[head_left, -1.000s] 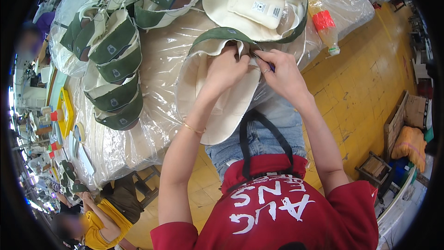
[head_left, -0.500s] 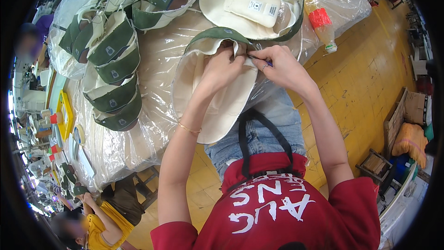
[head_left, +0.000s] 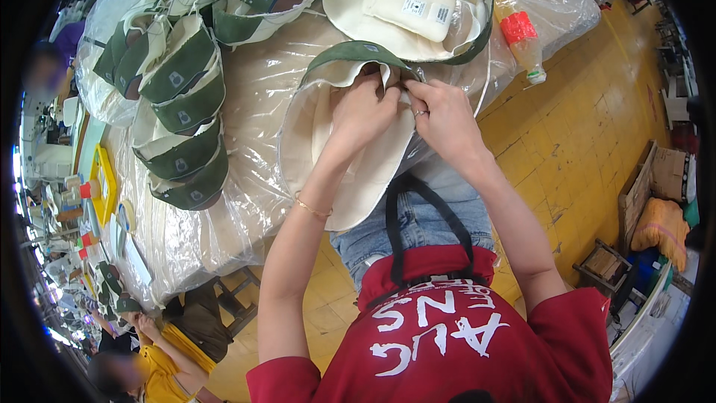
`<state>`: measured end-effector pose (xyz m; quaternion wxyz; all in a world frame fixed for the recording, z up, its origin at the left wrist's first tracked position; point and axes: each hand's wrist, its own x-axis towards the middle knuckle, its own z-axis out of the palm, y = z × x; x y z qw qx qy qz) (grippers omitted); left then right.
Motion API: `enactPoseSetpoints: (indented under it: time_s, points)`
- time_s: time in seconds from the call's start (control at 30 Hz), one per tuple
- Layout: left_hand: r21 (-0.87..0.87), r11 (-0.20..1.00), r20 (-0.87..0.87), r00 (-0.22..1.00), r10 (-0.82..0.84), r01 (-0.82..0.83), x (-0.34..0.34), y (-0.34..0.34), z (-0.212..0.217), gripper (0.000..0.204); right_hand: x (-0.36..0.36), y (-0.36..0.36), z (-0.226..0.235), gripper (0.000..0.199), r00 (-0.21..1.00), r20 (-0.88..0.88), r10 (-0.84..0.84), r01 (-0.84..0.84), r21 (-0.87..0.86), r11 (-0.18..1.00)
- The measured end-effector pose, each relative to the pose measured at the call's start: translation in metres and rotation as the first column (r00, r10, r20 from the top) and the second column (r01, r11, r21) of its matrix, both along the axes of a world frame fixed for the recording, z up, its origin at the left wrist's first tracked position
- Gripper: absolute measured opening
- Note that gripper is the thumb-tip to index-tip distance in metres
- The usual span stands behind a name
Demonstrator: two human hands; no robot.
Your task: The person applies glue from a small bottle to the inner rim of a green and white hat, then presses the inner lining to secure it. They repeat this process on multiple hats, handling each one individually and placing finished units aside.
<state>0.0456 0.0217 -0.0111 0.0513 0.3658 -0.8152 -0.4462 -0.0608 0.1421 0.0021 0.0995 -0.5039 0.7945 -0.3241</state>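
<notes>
- The bench (head_left: 246, 97) fills the upper part of the view, draped in clear, wrinkled plastic sheet (head_left: 186, 239) that hangs over its near edge.
- A long row of stacked green-and-cream hats (head_left: 183, 104) runs along the bench's left side, curving from the far end toward the near edge.
- The cream hat with a green brim (head_left: 335, 134) lies at the near edge of the bench, directly in front of the person, its lower part hanging off toward their lap.
- Another cream hat (head_left: 406, 7), turned inside out with a white label showing, lies just beyond it.
- The left hand (head_left: 363, 112) rests on the hat's cream inside, its fingers (head_left: 384, 93) curled and pinching the fabric just under the green brim.
- The right hand (head_left: 444, 116), a ring on one finger, meets the left one; its fingers (head_left: 414, 93) are pressed together, pinching the same spot of the hat.
- A clear plastic bottle with a red label (head_left: 522, 41) lies at the bench's right edge, near the right hand.
- A thin bracelet (head_left: 309, 207) sits on the left wrist.
</notes>
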Motion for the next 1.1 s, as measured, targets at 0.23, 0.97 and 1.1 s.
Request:
enactPoseSetpoints:
  time_s: [0.23, 0.97, 1.1]
  points:
    - [0.011, 0.999, -0.009, 0.999, 0.041, -0.04, -0.001, 0.004, 0.006, 0.047, 0.009, 0.002, -0.009, 0.026, 0.991, 0.038, -0.128, 0.13, -0.059, 0.99]
    - [0.036, 0.999, -0.035, 0.999, 0.012, -0.011, 0.002, 0.008, 0.009, 0.049, 0.013, -0.004, -0.019, 0.017, 0.973, 0.078, -0.217, 0.224, -0.1, 0.969]
    - [-0.049, 0.999, -0.037, 0.999, -0.007, 0.006, 0.0, 0.003, 0.01, 0.047, 0.004, 0.0, -0.007, 0.023, 0.961, 0.249, -0.118, 0.145, -0.093, 0.985]
